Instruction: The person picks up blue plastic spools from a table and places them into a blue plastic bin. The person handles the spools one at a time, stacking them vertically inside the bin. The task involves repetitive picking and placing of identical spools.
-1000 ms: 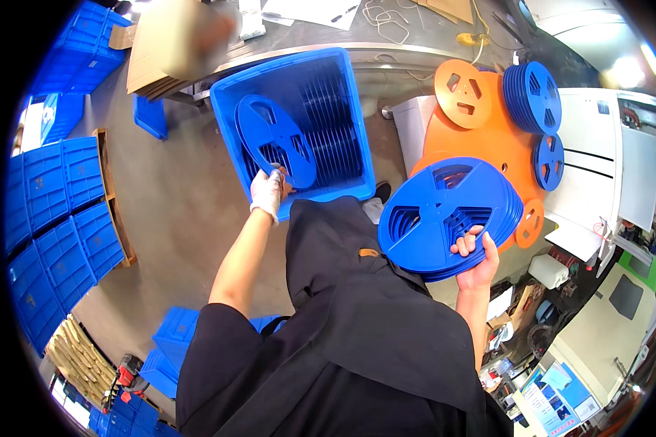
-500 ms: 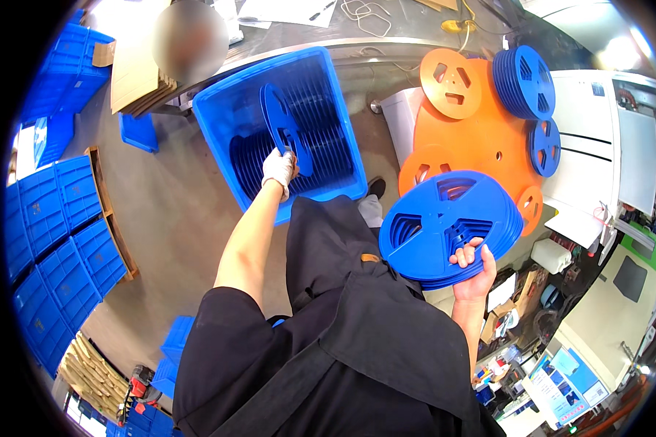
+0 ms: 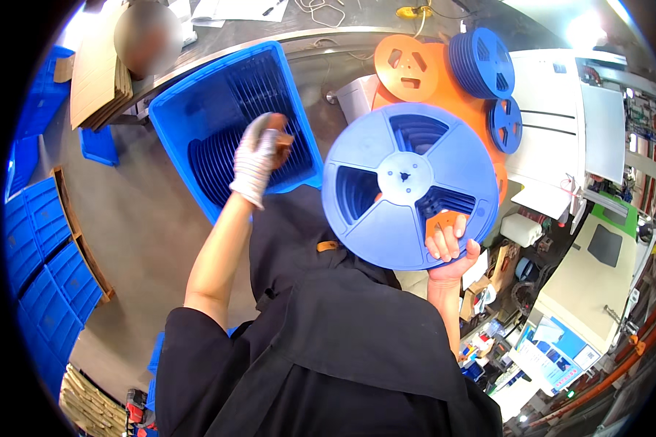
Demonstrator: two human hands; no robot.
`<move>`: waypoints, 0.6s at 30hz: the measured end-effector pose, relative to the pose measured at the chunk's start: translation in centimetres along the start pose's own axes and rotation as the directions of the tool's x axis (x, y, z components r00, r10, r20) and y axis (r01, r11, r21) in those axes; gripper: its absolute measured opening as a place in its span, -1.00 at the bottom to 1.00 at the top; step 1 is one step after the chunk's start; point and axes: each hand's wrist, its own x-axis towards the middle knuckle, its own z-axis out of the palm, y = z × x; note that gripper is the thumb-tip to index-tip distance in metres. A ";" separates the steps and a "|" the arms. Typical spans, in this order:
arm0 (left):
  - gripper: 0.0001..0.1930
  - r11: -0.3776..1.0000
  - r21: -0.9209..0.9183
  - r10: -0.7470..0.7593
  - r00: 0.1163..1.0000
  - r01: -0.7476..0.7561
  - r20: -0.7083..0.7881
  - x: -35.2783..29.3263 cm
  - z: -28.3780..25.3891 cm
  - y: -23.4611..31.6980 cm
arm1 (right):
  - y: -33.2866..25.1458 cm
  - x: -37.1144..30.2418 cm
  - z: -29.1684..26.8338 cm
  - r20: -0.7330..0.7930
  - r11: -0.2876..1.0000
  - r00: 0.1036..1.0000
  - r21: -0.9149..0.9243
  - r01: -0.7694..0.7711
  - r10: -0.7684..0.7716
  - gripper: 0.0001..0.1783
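Note:
Tilted toward me, a stack of blue plastic reels (image 3: pixel 364 211) hangs from my bare right hand (image 3: pixel 448 251), whose fingers pass through an opening of the front reel near its rim. Over on the left, my left hand (image 3: pixel 259 156) wears a pale glove with bare fingertips. It is above the blue bin (image 3: pixel 160 131), slightly blurred, with fingers apart and no reel visible in it. Beneath it, rows of blue reels (image 3: pixel 215 164) stand on edge inside the bin.
An orange round table (image 3: pixel 386 95) at the right bears an orange reel (image 3: pixel 412 67) and stacked blue reels (image 3: pixel 481 62). A workbench (image 3: pixel 262 33) runs along the back, with a person and cardboard sheets (image 3: pixel 98 84) at its left. Blue crates (image 3: pixel 58 255) line the left side.
My left hand has let go of the blue reel in the bin and lifted off it. My right hand has raised the stack and turned its face toward me. The view has shifted right.

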 end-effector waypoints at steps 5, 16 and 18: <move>-0.70 0.607 0.454 0.262 0.704 -0.652 0.661 -6.3 12.6 4.8 | 3.1 1.0 1.8 0.180 0.988 0.975 0.061 -0.145 0.132 -0.68; -0.61 0.571 0.450 0.415 0.715 -0.686 0.563 -5.4 10.0 3.7 | 4.8 1.3 4.5 0.165 0.951 0.938 -0.117 -0.287 0.303 -0.70; -0.58 0.596 0.339 0.440 0.650 -0.728 0.620 -7.6 11.6 5.7 | 5.2 1.3 4.6 0.167 0.947 0.935 -0.131 -0.293 0.312 -0.68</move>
